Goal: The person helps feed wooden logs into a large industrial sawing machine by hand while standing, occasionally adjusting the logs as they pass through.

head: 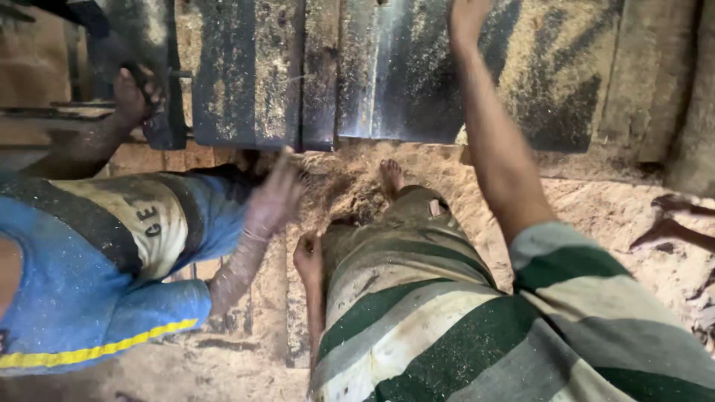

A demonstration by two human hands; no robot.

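A dark metal tabletop (402, 82), dull with a few glossy streaks, is dusted with pale, gritty sawdust. The floor (596, 216) is rough and matt under loose sawdust. A co-worker's blue cloth shirt (82, 290) and the person's green-and-cream striped cloth shirt (477, 327) look soft, matt and dust-speckled.

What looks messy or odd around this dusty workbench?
Sawdust lies spilled in a heap on the ground below the dark metal machine table, which is also streaked with it. A bare foot stands right in the pile. The right hand reaches onto the dusty table.
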